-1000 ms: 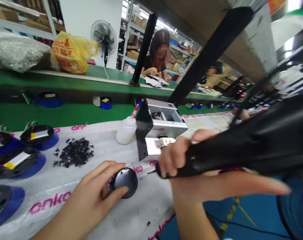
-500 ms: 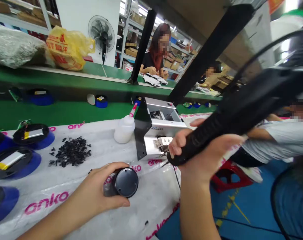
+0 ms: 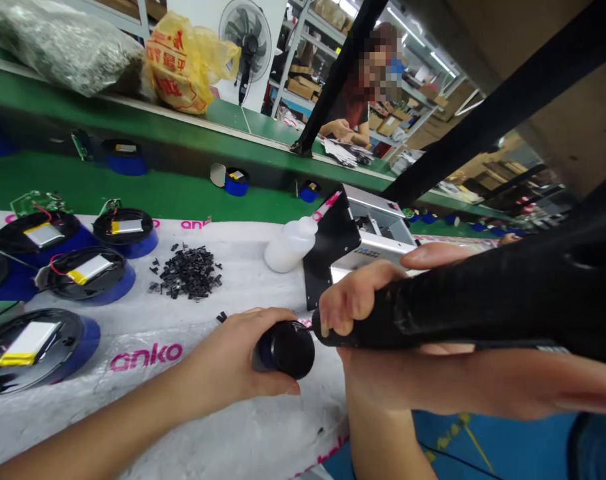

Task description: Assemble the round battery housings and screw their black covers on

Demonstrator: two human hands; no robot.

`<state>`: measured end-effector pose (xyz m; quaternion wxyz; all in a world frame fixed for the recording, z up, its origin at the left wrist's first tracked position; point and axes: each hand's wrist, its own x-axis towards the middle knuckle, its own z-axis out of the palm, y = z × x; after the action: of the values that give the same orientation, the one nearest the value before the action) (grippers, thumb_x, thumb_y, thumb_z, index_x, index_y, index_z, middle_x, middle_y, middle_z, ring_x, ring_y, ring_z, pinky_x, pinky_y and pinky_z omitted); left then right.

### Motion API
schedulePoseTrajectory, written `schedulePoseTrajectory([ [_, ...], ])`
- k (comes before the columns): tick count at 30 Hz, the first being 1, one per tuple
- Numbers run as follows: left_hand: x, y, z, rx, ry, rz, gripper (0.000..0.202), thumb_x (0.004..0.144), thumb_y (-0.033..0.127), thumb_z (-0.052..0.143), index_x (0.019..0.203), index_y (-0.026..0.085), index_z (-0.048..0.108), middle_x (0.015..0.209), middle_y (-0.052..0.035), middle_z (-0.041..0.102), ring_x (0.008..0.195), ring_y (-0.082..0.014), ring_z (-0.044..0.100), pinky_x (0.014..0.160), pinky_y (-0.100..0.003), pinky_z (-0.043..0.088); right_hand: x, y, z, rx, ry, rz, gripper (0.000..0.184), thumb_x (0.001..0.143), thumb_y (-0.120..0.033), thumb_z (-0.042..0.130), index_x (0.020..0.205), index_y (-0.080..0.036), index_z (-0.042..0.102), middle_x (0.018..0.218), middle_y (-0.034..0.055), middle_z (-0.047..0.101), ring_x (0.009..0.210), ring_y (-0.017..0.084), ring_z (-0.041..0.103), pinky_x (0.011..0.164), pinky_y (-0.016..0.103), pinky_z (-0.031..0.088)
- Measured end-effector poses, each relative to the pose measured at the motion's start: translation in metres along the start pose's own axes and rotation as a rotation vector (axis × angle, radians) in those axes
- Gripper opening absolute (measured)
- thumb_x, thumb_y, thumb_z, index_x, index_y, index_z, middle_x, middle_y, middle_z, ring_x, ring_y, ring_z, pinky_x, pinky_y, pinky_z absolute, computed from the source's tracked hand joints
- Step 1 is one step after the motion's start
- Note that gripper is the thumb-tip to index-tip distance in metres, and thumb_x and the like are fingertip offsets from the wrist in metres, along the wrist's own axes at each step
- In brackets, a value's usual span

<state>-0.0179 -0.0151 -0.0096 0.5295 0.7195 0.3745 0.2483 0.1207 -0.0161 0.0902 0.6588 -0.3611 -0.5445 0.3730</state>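
Observation:
My left hand point(image 3: 237, 357) is wrapped round a small dark cylinder point(image 3: 293, 350), its round black end face turned toward me. In my right hand point(image 3: 357, 300) is a black electric screwdriver point(image 3: 443, 300), held nearly level with its nose pointing left. The screwdriver's tip is at the upper edge of the cylinder's end face; whether it sits in a screw hole I cannot tell. Behind my hands stands a silver and black machine point(image 3: 377, 230), partly hidden by my right hand. A white squeeze bottle point(image 3: 289, 247) with a pink-marked spout is beside it.
A heap of small black pieces point(image 3: 190, 272) lies on the white plastic sheet point(image 3: 183, 427). Several blue round housings point(image 3: 107, 280) with batteries and wires stand at the left. Beyond are a green conveyor point(image 3: 183, 193), a yellow bag point(image 3: 183, 67) and a co-worker point(image 3: 353, 100).
The screwdriver has swung down to nearly level, and its tip has come to the cylinder's end face. The view has shifted left, showing more blue housings.

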Motion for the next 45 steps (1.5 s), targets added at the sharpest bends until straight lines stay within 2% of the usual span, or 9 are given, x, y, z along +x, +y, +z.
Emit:
schedulePoseTrajectory([
  [6, 0.001, -0.001, -0.001, -0.016, -0.008, 0.029, 0.061, 0.069, 0.03, 0.085, 0.125, 0.024, 0.062, 0.123, -0.0035, 0.071, 0.113, -0.027, 0.066, 0.1, -0.04, 0.048, -0.005, 0.014, 0.0, -0.006, 0.056, 0.044, 0.054, 0.079, -0.079, 0.057, 0.081, -0.026, 0.052, 0.048, -0.005, 0.055, 0.034, 0.016, 0.049, 0.036, 0.028, 0.042],
  [12, -0.002, 0.003, -0.003, -0.038, -0.017, 0.023, 0.058, 0.069, 0.029, 0.086, 0.122, 0.024, 0.063, 0.12, -0.0024, 0.072, 0.11, -0.0256, 0.067, 0.097, -0.038, 0.049, -0.005, 0.021, -0.002, -0.015, 0.092, 0.029, 0.054, 0.075, -0.08, 0.061, 0.082, -0.027, 0.051, 0.048, -0.0063, 0.053, 0.034, 0.016, 0.047, 0.035, 0.027, 0.04],
  [20, 0.0, 0.001, -0.004, -0.046, -0.019, 0.035, 0.059, 0.07, 0.033, 0.085, 0.125, 0.024, 0.063, 0.12, -0.002, 0.072, 0.11, -0.0262, 0.067, 0.098, -0.039, 0.049, 0.0, 0.019, 0.0, -0.029, 0.026, 0.004, 0.056, 0.069, -0.078, 0.069, 0.079, -0.026, 0.051, 0.046, -0.0053, 0.054, 0.032, 0.016, 0.047, 0.036, 0.03, 0.043],
  [25, -0.001, -0.001, -0.003, -0.049, -0.016, 0.012, 0.056, 0.071, 0.032, 0.083, 0.123, 0.026, 0.064, 0.119, -0.0018, 0.073, 0.109, -0.0272, 0.067, 0.096, -0.039, 0.05, -0.006, 0.023, 0.001, 0.012, 0.086, -0.04, 0.056, 0.071, -0.08, 0.067, 0.076, -0.025, 0.055, 0.048, -0.0038, 0.056, 0.032, 0.016, 0.047, 0.031, 0.028, 0.04],
  [29, -0.002, 0.0, -0.003, -0.031, -0.022, 0.04, 0.055, 0.073, 0.031, 0.081, 0.125, 0.028, 0.063, 0.125, -0.0026, 0.071, 0.114, -0.029, 0.066, 0.097, -0.04, 0.05, -0.01, 0.02, -0.005, -0.033, -0.03, -0.006, 0.05, 0.071, -0.073, 0.073, 0.076, -0.025, 0.061, 0.051, -0.0016, 0.061, 0.037, 0.02, 0.054, 0.035, 0.034, 0.048],
  [31, -0.002, 0.001, -0.003, -0.042, -0.023, 0.04, 0.053, 0.073, 0.031, 0.081, 0.123, 0.027, 0.064, 0.12, -0.0014, 0.073, 0.109, -0.0283, 0.068, 0.094, -0.039, 0.051, -0.01, 0.018, -0.008, -0.036, -0.102, 0.033, 0.048, 0.072, -0.072, 0.073, 0.078, -0.025, 0.064, 0.053, -0.001, 0.062, 0.04, 0.022, 0.057, 0.038, 0.037, 0.05],
  [34, -0.002, 0.004, -0.004, -0.058, -0.016, 0.007, 0.049, 0.072, 0.031, 0.082, 0.119, 0.026, 0.068, 0.11, 0.0001, 0.076, 0.1, -0.0265, 0.07, 0.09, -0.037, 0.052, -0.011, 0.019, -0.011, 0.001, -0.09, 0.043, 0.05, 0.073, -0.074, 0.071, 0.08, -0.025, 0.065, 0.053, -0.001, 0.061, 0.039, 0.021, 0.056, 0.039, 0.036, 0.05],
  [41, -0.002, 0.0, 0.001, -0.129, -0.006, -0.008, 0.046, 0.071, 0.026, 0.083, 0.114, 0.026, 0.07, 0.101, 0.0041, 0.076, 0.093, -0.0235, 0.069, 0.085, -0.032, 0.052, -0.025, 0.046, -0.009, 0.142, 0.005, -0.13, 0.046, 0.076, -0.072, 0.069, 0.091, -0.029, 0.065, 0.059, -0.0033, 0.064, 0.04, 0.018, 0.055, 0.037, 0.031, 0.049],
  [45, -0.001, -0.002, 0.006, -0.151, 0.031, -0.034, 0.05, 0.07, 0.025, 0.084, 0.118, 0.025, 0.068, 0.11, 0.0004, 0.075, 0.103, -0.0262, 0.068, 0.094, -0.035, 0.051, -0.022, 0.061, -0.011, 0.143, -0.019, -0.141, 0.052, 0.08, -0.075, 0.063, 0.103, -0.028, 0.063, 0.064, -0.0018, 0.064, 0.045, 0.016, 0.056, 0.04, 0.026, 0.047],
])
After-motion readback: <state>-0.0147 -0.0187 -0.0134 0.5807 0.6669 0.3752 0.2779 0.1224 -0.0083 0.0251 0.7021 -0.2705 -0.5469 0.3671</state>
